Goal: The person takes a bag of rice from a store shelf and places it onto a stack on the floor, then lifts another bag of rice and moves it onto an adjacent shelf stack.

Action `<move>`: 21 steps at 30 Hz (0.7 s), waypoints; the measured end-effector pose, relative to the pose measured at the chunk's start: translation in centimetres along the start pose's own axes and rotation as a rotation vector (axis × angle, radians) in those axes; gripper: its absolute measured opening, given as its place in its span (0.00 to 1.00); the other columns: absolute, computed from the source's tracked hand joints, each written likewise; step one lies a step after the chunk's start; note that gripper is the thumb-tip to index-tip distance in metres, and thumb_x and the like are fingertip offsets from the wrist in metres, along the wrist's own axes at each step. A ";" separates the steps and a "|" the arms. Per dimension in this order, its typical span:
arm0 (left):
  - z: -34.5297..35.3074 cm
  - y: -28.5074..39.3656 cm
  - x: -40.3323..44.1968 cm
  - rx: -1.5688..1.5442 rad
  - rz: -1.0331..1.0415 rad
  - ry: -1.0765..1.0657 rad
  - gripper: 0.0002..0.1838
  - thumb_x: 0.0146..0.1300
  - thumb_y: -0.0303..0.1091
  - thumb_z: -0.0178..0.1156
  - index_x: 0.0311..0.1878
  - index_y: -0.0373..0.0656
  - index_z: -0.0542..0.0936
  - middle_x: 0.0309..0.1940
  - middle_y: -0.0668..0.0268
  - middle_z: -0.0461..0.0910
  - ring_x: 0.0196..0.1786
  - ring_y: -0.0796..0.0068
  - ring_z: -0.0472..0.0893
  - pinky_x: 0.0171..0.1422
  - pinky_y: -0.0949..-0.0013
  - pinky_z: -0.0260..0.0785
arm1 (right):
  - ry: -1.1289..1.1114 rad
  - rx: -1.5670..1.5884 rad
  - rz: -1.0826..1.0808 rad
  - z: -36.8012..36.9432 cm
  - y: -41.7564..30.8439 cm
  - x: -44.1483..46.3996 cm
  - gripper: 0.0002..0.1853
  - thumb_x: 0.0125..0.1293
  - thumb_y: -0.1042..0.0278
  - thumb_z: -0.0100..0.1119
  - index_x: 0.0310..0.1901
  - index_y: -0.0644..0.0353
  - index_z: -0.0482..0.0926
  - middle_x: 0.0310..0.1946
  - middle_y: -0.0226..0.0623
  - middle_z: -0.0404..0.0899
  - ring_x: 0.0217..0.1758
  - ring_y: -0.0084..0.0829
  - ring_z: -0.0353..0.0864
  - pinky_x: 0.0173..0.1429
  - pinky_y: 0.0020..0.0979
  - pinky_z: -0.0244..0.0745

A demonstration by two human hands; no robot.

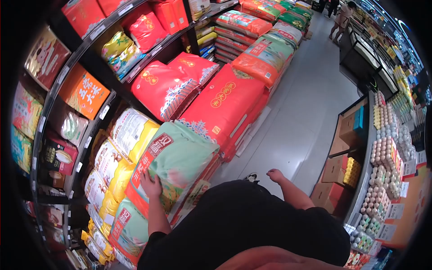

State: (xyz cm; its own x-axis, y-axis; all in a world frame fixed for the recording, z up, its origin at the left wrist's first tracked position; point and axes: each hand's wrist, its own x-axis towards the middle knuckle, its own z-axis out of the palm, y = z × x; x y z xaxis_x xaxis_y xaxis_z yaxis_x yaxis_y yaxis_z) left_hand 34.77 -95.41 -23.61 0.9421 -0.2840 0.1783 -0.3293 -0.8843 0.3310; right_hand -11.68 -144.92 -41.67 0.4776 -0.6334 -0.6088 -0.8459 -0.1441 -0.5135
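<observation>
My left hand (150, 183) rests with its fingers spread on a green and red rice bag (186, 153) at the top of a stack. Over the aisle floor on the right, my right hand (275, 174) hangs with its fingers curled together; whether anything is inside them is too small to make out. Just beyond the green bag lies a large red rice bag (225, 99). Yellow and white bags (119, 166) stand to the left of my left hand.
Shelves (74, 58) with bags and boxes line the left. Grey floor (292, 117) runs between the bag stacks and an egg display (382, 153) on the right, with cardboard boxes (335, 171) below. A person (344, 20) stands far down the aisle.
</observation>
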 end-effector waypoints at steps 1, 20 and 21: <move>0.2 0.2 0.0 0.007 0.000 0.010 0.35 0.68 0.48 0.62 0.75 0.45 0.70 0.78 0.44 0.63 0.81 0.47 0.61 0.85 0.46 0.46 | -0.013 0.047 -0.008 -2.0 -1.4 0.7 0.22 0.65 0.52 0.65 0.53 0.60 0.87 0.46 0.47 0.89 0.51 0.44 0.87 0.60 0.40 0.80; 19.9 40.5 8.5 -0.256 0.438 -0.163 0.27 0.62 0.38 0.68 0.64 0.38 0.78 0.69 0.44 0.72 0.73 0.43 0.70 0.77 0.47 0.62 | 0.161 0.768 0.621 -9.8 21.5 -3.4 0.19 0.69 0.58 0.62 0.52 0.66 0.83 0.40 0.40 0.85 0.38 0.33 0.86 0.37 0.34 0.76; 21.2 42.2 9.2 -0.262 0.460 -0.178 0.27 0.62 0.38 0.67 0.63 0.38 0.78 0.69 0.44 0.72 0.72 0.43 0.70 0.77 0.47 0.63 | 0.169 0.802 0.648 -9.2 21.9 -3.9 0.19 0.68 0.59 0.63 0.52 0.66 0.83 0.38 0.39 0.85 0.37 0.33 0.85 0.36 0.34 0.76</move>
State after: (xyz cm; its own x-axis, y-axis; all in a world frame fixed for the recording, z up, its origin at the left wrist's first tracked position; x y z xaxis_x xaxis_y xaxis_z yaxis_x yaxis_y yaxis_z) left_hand 30.90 -143.24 -27.64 0.6859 -0.6977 0.2070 -0.6927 -0.5387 0.4795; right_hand -34.26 -152.55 -44.99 -0.1026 -0.5164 -0.8502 -0.4926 0.7689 -0.4076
